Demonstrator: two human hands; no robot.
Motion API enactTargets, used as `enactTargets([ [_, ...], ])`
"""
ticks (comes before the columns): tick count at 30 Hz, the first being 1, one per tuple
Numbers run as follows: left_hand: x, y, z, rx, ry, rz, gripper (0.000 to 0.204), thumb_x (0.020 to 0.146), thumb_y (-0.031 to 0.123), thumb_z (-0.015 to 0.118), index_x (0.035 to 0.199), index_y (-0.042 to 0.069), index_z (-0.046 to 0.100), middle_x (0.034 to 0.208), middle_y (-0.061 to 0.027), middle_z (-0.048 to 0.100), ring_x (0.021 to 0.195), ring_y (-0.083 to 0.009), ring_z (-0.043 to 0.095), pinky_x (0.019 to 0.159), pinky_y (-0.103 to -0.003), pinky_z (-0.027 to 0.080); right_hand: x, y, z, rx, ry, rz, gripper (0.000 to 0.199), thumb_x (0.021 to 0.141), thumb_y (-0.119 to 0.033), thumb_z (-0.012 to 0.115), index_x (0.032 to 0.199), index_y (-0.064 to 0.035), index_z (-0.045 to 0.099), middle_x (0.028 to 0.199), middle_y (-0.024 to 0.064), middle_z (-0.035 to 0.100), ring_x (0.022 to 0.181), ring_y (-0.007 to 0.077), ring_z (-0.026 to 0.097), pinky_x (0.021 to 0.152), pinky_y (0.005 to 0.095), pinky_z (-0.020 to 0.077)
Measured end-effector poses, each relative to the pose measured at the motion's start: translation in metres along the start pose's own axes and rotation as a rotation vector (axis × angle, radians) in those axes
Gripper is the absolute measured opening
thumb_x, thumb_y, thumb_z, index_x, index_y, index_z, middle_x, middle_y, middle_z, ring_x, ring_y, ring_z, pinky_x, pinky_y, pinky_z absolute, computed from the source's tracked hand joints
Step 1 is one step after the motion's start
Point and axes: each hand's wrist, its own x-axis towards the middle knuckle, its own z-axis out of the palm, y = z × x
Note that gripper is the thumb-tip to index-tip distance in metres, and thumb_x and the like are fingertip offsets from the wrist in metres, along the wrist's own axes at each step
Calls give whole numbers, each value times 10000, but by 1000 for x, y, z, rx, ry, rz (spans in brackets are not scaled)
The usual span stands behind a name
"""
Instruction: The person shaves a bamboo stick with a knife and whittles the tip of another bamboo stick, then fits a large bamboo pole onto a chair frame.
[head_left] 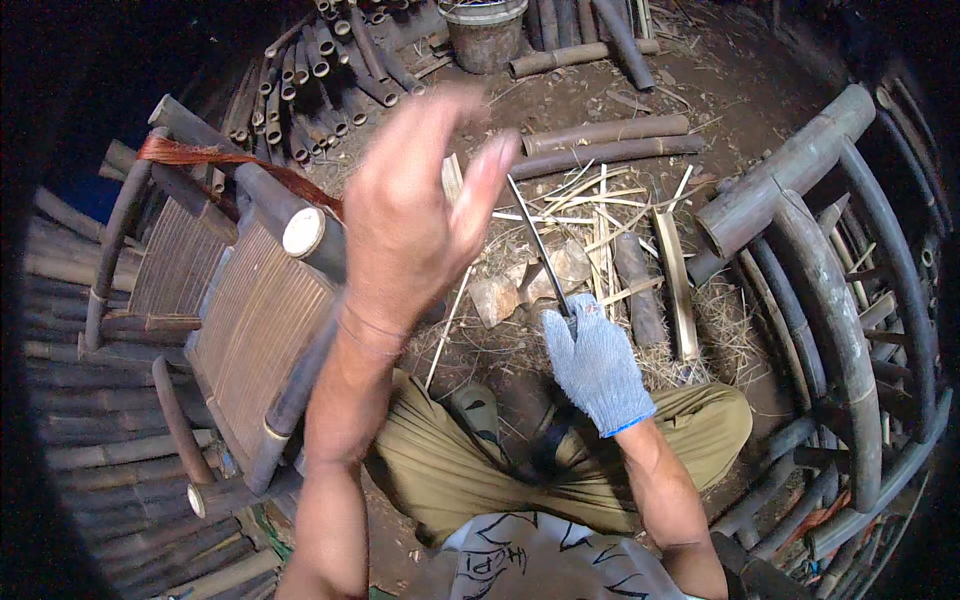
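Observation:
My left hand [400, 220] is bare, raised in front of me and blurred by motion. Its fingers curve forward with the thumb apart from them. A pale bamboo piece [452, 178] shows in the gap; I cannot tell whether it touches the hand. My right hand [597, 365], in a grey knitted glove with a blue cuff, is closed round the handle of a long narrow knife [541, 248]. The blade points up and to the left, over a split wooden block [530, 283]. The glove hides the handle. Thin bamboo strips [603, 215] lie scattered beyond the blade.
Bamboo chairs stand close at left [260, 315] and right [850, 330]. Past the strips lie two bamboo poles [610, 133]. A stack of cut bamboo [315, 75] and a bucket [485, 38] are at the back. A split bamboo length [675, 285] lies right of the knife.

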Motion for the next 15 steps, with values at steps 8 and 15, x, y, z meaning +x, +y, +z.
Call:
enactTargets([
  [8,-51,-83,155,218,-1044,-89,494,1025,472,398,1242,93,630,1264,-169,618,1295,-297,514,1194,-535,227,26,35,44,-86,-149,31,454,981,-405,478,986,32,601,987,354,635,987,510,611,865,572,474],
  [15,-64,-63,125,-529,-469,-514,336,896,340,685,990,18,676,943,-104,647,837,-206,630,777,-339,511,55,71,66,-21,-139,97,464,944,-385,553,1029,68,606,1008,351,633,978,500,618,860,550,482],
])
